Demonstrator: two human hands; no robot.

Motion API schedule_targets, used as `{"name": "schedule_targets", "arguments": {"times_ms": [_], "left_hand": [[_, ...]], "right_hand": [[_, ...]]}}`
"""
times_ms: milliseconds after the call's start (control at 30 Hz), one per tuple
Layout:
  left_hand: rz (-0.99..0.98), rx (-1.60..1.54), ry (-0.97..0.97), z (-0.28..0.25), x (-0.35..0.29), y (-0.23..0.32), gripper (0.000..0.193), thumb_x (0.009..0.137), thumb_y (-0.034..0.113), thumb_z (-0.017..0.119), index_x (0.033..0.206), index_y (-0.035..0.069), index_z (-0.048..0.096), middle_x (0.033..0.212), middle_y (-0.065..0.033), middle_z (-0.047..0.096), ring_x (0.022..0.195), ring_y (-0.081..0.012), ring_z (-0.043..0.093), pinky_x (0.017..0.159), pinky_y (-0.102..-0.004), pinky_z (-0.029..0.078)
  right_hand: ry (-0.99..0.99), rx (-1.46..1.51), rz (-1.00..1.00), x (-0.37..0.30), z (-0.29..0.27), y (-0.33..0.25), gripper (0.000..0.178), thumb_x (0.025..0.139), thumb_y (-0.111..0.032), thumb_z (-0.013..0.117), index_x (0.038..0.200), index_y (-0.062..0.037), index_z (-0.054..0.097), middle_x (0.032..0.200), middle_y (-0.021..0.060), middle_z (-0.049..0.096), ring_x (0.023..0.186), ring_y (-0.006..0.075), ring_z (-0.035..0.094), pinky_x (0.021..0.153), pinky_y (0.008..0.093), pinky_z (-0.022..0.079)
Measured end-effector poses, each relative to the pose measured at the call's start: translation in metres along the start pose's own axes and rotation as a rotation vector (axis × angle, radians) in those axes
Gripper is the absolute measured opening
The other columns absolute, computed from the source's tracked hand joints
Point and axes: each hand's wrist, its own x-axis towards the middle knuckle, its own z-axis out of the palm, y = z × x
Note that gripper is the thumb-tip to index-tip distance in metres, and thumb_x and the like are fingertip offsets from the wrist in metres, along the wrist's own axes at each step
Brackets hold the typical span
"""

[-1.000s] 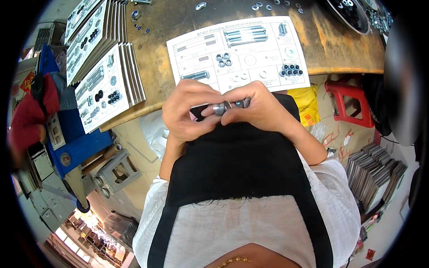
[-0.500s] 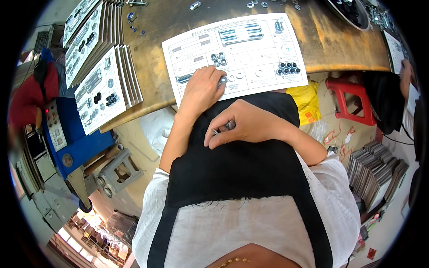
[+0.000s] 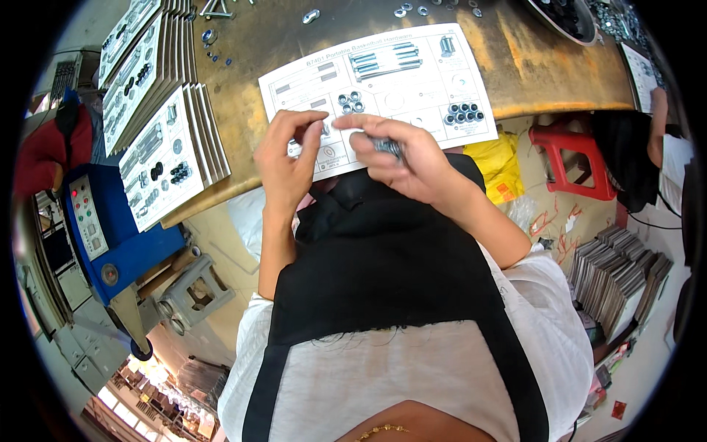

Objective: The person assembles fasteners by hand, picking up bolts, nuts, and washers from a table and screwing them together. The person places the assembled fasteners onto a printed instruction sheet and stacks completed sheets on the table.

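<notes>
A white printed hardware card (image 3: 436, 140) lies at the table's front edge, with long silver bolts (image 3: 385, 60), a group of silver-black nuts (image 3: 350, 102) and dark round caps or nuts (image 3: 463, 113) on it. Over the card's lower left portion, my left hand (image 3: 286, 158) has thumb and fingers curved apart, with nothing visible between them. My right hand (image 3: 412, 158) is beside it, its lower fingers curled around small silver bolts (image 3: 387, 147). Its index finger points toward the left hand. Both hands hide part of the card.
Stacked hardware cards (image 3: 166, 158) stand at the table's left. Loose washers (image 3: 422, 10) lie at the far edge, near a metal bowl (image 3: 567, 22) of dark parts. A red stool (image 3: 571, 166) stands right; another person's hand (image 3: 658, 103) touches a card there.
My left hand has lifted off the card and moved left, its fingers opening. My right hand has risen from my lap to the card, still holding the bolts. The view shifted slightly.
</notes>
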Motion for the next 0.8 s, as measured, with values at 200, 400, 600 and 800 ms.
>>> {"name": "schedule_targets", "arguments": {"times_ms": [200,400,600,800], "left_hand": [[0.080,0.051,0.007,0.014,-0.009,0.037,0.015,0.077,0.007,0.076,0.086,0.004,0.065,0.073,-0.0043,0.059,0.057,-0.0142,0.053,0.051,-0.0256,0.041],[-0.015,0.237,0.062,0.040,0.001,0.048,0.029,0.071,0.017,0.083,0.089,0.007,0.063,0.076,-0.0017,0.057,0.057,-0.0130,0.050,0.052,-0.0270,0.042],[0.002,0.230,0.008,0.048,0.006,0.056,0.029,0.072,0.014,0.082,0.096,0.008,0.066,0.080,-0.0025,0.056,0.057,-0.0138,0.051,0.053,-0.0274,0.044],[0.072,0.218,-0.060,0.045,0.002,0.054,0.030,0.072,0.016,0.081,0.097,0.010,0.067,0.084,-0.0038,0.056,0.066,-0.0190,0.058,0.055,-0.0307,0.046]], "right_hand": [[0.009,0.218,-0.159,0.026,0.002,0.001,0.048,0.103,-0.020,0.034,0.144,0.0052,0.035,0.144,0.0183,0.044,0.139,0.0249,0.038,0.112,0.0372,0.035],[0.027,0.111,-0.269,0.029,0.006,0.002,0.048,0.104,-0.020,0.032,0.147,-0.0016,0.032,0.150,0.0127,0.039,0.141,0.0248,0.033,0.114,0.0366,0.031],[0.106,0.133,-0.348,0.023,0.008,-0.001,0.046,0.104,-0.022,0.032,0.146,-0.0032,0.036,0.147,0.0123,0.042,0.140,0.0245,0.036,0.114,0.0367,0.031],[0.159,0.159,-0.317,0.019,0.008,0.000,0.041,0.104,-0.024,0.035,0.139,-0.0044,0.045,0.143,0.0094,0.048,0.137,0.0228,0.041,0.112,0.0366,0.033]]}}
